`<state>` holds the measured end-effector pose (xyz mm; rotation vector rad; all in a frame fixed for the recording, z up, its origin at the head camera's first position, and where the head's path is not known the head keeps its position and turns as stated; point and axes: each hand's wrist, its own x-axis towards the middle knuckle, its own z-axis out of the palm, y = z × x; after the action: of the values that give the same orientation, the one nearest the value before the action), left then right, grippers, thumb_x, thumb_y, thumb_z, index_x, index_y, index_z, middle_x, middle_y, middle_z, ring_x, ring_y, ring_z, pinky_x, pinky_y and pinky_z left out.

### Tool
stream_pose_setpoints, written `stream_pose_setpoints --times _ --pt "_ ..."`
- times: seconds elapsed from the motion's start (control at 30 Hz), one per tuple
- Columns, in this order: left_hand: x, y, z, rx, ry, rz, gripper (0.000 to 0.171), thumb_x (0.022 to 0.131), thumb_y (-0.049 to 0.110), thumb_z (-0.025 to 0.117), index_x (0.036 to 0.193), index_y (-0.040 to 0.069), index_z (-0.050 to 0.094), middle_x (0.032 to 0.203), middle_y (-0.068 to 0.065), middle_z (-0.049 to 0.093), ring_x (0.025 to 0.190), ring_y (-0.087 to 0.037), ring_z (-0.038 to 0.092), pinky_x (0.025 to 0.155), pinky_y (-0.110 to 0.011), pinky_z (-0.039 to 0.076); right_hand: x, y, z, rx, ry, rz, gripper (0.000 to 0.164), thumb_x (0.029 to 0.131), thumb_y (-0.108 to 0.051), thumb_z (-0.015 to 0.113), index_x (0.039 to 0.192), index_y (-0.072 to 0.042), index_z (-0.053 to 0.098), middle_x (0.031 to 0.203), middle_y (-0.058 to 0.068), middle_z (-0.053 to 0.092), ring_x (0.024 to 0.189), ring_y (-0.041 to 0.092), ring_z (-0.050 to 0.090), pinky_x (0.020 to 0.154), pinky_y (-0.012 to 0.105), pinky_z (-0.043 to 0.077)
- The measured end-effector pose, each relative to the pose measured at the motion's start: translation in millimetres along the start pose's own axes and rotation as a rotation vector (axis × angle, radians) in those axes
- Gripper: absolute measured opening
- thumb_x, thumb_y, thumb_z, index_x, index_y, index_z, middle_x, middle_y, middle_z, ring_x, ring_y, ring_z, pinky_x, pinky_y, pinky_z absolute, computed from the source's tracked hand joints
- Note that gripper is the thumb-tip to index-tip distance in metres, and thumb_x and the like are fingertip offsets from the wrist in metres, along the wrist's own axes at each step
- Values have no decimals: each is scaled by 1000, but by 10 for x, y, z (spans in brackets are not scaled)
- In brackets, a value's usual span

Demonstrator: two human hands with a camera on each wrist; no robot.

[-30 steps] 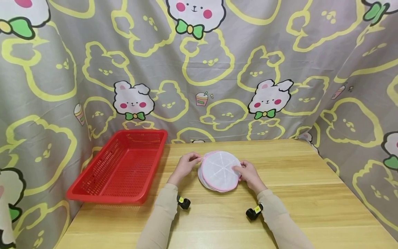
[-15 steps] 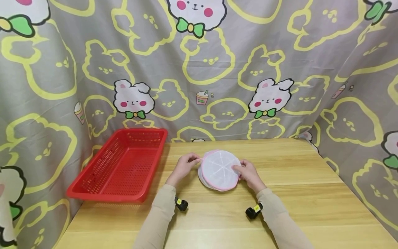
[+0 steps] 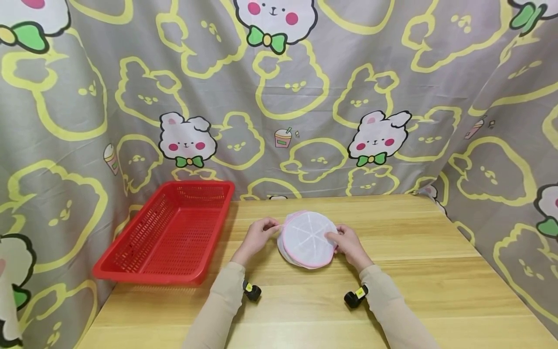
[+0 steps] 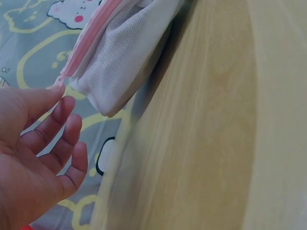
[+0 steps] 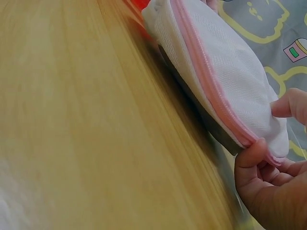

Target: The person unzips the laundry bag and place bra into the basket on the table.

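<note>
A round white mesh laundry bag (image 3: 309, 240) with a pink zipper (image 5: 206, 72) around its side sits mid-table. My left hand (image 3: 258, 236) is at its left edge, pinching the small pink zipper pull (image 4: 59, 81) between thumb and index finger, while the other fingers curve loosely below. On the opposite side, my right hand (image 3: 350, 244) grips the bag's edge; its thumb lies on the white top, and a finger presses by the end of the zipper in the right wrist view. The bag's underside is mostly hidden.
A red plastic basket (image 3: 198, 277) with perforated walls stands on the left part of the wooden table (image 3: 414, 291). Behind and at both sides hangs a grey curtain (image 3: 305, 160) with cartoon rabbits. Small black cameras (image 3: 253, 292) are strapped to both wrists.
My left hand and forearm have shifted slightly to the left, with the fingers still at the bag's left edge. The right hand and the bag have hardly moved.
</note>
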<state>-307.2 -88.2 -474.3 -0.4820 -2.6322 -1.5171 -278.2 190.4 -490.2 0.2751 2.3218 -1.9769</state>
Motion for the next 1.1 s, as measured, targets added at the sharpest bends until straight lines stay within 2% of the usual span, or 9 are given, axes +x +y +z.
stream_pose_setpoints --times 0.13,0.63,1.1 --pt "-22 16 -6 7 4 20 10 94 16 64 95 8 70 91 -6 70 81 -10 56 75 -24 46 -9 -14 0 1 2 3 35 86 -13 66 112 4 49 78 0 53 54 7 48 47 21 45" --pt "-44 42 -13 1 -2 19 9 93 16 66 94 9 71 90 -5 70 81 -10 55 75 -22 46 -8 0 -7 4 1 0 34 86 -13 66 111 4 49 78 0 53 54 7 48 48 21 45" --pt "-65 38 -30 2 -20 48 10 93 15 65 95 7 71 91 -8 70 80 -9 56 73 -22 46 7 14 -10 -5 6 10 33 85 -13 66 109 3 50 77 0 52 52 7 46 47 21 44"
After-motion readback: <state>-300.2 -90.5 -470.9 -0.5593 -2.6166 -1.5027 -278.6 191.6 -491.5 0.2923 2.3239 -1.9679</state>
